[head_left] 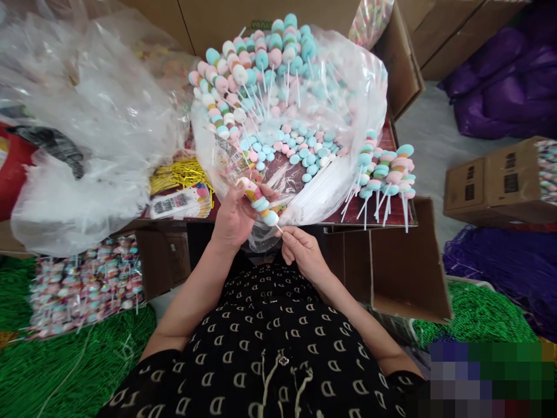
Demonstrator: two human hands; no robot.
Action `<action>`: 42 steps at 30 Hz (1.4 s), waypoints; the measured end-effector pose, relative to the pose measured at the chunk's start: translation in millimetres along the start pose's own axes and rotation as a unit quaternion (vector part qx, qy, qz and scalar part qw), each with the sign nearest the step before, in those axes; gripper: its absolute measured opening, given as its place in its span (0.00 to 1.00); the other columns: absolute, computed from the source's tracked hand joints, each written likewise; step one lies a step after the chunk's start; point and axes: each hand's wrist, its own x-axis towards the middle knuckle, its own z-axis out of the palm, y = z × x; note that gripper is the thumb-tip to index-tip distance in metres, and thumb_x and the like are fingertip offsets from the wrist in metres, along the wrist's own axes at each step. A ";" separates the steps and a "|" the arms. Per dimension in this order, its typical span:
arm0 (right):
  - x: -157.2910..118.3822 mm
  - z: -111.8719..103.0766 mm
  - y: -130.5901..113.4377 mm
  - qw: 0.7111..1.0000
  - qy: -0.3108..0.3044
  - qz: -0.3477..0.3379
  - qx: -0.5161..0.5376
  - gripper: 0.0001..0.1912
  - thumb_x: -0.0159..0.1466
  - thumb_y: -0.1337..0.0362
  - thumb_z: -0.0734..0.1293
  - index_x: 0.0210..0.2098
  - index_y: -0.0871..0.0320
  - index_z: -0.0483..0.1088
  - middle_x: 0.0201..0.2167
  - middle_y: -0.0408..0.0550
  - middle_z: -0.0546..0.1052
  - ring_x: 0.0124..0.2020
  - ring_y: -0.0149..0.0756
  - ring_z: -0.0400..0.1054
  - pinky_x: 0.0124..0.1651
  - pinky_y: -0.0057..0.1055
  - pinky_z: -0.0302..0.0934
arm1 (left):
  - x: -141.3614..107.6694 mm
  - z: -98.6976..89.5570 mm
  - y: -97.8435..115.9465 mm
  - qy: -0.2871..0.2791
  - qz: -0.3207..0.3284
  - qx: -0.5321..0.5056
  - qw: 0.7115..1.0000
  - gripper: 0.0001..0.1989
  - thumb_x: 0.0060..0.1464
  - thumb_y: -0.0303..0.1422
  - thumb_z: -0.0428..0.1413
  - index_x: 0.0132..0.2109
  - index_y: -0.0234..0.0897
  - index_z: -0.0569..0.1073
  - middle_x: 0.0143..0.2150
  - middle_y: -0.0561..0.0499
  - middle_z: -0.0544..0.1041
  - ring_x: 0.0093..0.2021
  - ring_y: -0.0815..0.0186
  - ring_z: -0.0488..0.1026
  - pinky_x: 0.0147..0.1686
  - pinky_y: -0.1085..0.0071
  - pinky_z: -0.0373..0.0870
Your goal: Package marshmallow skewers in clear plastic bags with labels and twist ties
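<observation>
A marshmallow skewer [261, 204] in blue, white and yellow slants in front of me, its upper part inside a printed clear bag [249, 187]. My left hand [237, 215] is closed around the bagged upper part. The white stick at its lower end is pinched between the thumb and fingers of my right hand [301, 249]. Just beyond lie loose blue and pink marshmallow discs [310, 157] in a large clear plastic bag [348, 75], with a bundle of white sticks [317, 191]. Many more skewers [274, 49] are stacked at the back of that bag.
Bare-stick skewers [385, 168] lie at the table's right edge. On the left are gold twist ties [180, 176] and printed bags [180, 203]. An open carton [407, 267] stands below right; a box of wrapped skewers [91, 284] is below left. Green beads [487, 316] fill a crate.
</observation>
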 end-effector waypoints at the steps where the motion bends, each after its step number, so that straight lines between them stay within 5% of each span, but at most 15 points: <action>1: -0.7 -0.3 -0.6 1.000 0.000 -0.005 -0.009 0.22 0.66 0.43 0.72 0.41 0.57 0.77 0.14 0.31 0.60 0.15 0.25 0.55 0.21 0.26 0.54 | 0.1 -0.7 0.3 0.000 0.001 -0.003 1.000 0.20 0.59 0.52 0.64 0.44 0.39 0.78 0.35 0.50 0.84 0.47 0.54 0.85 0.46 0.60 0.81; 4: -2.0 -0.9 -2.3 0.999 0.010 -0.030 -0.042 0.22 0.67 0.43 0.71 0.41 0.57 0.77 0.15 0.32 0.63 0.17 0.27 0.59 0.24 0.27 0.57 | 1.8 -2.5 0.9 0.004 0.001 -0.004 1.000 0.23 0.58 0.56 0.63 0.39 0.38 0.78 0.38 0.47 0.85 0.49 0.53 0.85 0.51 0.59 0.81; 12: 0.9 4.3 4.1 1.000 -0.011 -0.019 -0.018 0.20 0.68 0.45 0.70 0.41 0.57 0.77 0.14 0.32 0.63 0.16 0.26 0.57 0.23 0.26 0.56 | -3.6 3.6 -22.2 0.011 0.006 0.022 1.000 0.21 0.56 0.53 0.66 0.37 0.39 0.76 0.33 0.49 0.85 0.42 0.58 0.86 0.43 0.65 0.81; 20: 1.7 -1.7 4.5 0.998 0.003 -0.042 -0.042 0.21 0.67 0.45 0.71 0.43 0.58 0.78 0.15 0.33 0.65 0.18 0.28 0.60 0.26 0.28 0.59 | -2.3 -13.0 5.7 -0.019 0.013 -0.018 1.000 0.34 0.45 0.54 0.73 0.55 0.43 0.76 0.50 0.47 0.85 0.55 0.53 0.84 0.51 0.60 0.81; 27: 1.5 -1.8 2.0 0.993 0.029 -0.063 -0.093 0.18 0.67 0.48 0.71 0.43 0.57 0.78 0.17 0.34 0.68 0.19 0.27 0.61 0.27 0.28 0.58 | 5.5 -6.4 9.9 0.026 0.060 -0.002 0.998 0.15 0.60 0.46 0.67 0.41 0.40 0.78 0.32 0.52 0.82 0.40 0.62 0.84 0.49 0.64 0.81; 35: -3.4 -5.4 -5.0 0.996 -0.065 0.045 0.042 0.21 0.66 0.45 0.71 0.38 0.58 0.76 0.11 0.29 0.59 0.11 0.25 0.52 0.19 0.26 0.48 | 1.9 -6.5 3.0 0.017 0.040 0.000 0.999 0.17 0.58 0.49 0.67 0.38 0.40 0.77 0.30 0.53 0.81 0.42 0.60 0.85 0.48 0.63 0.81; 42: 1.6 -1.4 -6.8 0.993 -0.096 0.053 0.049 0.21 0.67 0.44 0.71 0.37 0.57 0.74 0.11 0.29 0.59 0.11 0.24 0.53 0.19 0.25 0.50 | -2.1 0.2 -0.1 0.011 0.011 0.032 0.999 0.20 0.57 0.51 0.67 0.38 0.38 0.75 0.28 0.54 0.80 0.40 0.59 0.85 0.46 0.63 0.81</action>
